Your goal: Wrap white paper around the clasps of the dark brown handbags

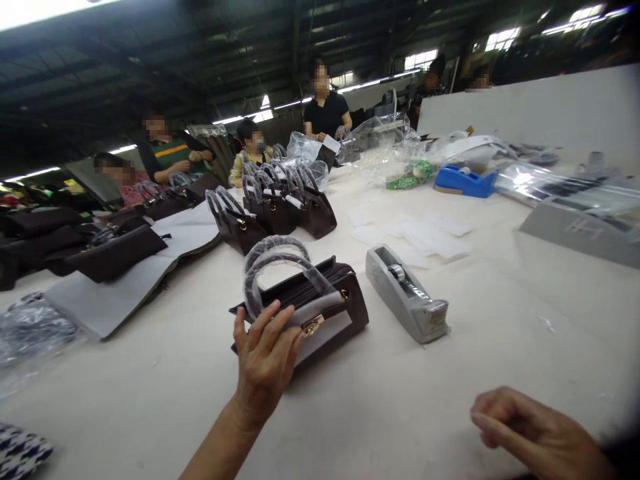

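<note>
A dark brown handbag with plastic-wrapped handles and a gold clasp stands on the white table. My left hand rests against the bag's front near the clasp, its fingers spread and touching a white sheet on the bag. My right hand is at the lower right, away from the bag, its fingers curled in; whatever they may hold is too small to make out. Right of the bag sits a grey tape dispenser.
Behind stand several brown handbags. Thin white sheets, a blue tape dispenser, a green roll and clear plastic lie at the back right. More bags are at left. Several people are across the table.
</note>
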Action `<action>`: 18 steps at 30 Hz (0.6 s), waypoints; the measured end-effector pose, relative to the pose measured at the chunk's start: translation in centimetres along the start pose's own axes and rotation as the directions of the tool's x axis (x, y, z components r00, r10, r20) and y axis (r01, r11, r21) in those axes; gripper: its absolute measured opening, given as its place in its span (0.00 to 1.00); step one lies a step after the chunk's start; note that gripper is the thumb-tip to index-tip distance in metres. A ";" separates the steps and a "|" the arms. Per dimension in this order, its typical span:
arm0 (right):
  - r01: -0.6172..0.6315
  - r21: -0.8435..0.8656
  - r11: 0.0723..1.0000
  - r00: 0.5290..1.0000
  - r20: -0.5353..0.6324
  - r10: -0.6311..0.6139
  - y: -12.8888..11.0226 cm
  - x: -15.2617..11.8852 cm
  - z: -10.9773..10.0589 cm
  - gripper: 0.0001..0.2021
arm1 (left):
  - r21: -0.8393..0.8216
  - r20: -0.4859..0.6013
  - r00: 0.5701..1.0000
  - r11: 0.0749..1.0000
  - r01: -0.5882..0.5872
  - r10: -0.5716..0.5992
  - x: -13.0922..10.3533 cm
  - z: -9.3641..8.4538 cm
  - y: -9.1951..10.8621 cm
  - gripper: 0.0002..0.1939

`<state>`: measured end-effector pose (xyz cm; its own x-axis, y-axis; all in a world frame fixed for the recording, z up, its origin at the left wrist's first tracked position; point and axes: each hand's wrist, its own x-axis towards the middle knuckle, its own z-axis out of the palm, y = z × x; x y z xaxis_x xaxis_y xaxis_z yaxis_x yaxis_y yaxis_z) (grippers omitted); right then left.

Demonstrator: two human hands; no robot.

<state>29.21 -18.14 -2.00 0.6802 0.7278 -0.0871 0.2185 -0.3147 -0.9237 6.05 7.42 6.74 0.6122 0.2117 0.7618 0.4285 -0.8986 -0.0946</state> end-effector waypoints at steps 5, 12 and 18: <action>-0.174 0.199 0.964 0.888 0.455 0.067 -2.7 0.7 4.0 0.12 | -0.085 0.070 0.998 0.996 0.009 -0.003 0.0 -0.5 -0.8 0.07; -0.094 0.131 0.987 0.892 0.451 0.025 -2.8 1.3 5.4 0.12 | 0.016 -0.077 0.993 0.996 0.089 -0.087 -2.3 -2.5 0.6 0.14; -0.095 0.202 0.975 0.919 0.395 0.008 -6.6 2.5 8.9 0.14 | 0.214 -0.058 0.993 0.970 0.113 -0.103 -3.3 -1.7 1.6 0.14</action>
<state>23.22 -8.79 0.54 0.3507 0.9067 -0.2344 0.0068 -0.2528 -0.9675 3.58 4.64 5.22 0.5255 0.2803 0.8033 0.6270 -0.7658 -0.1430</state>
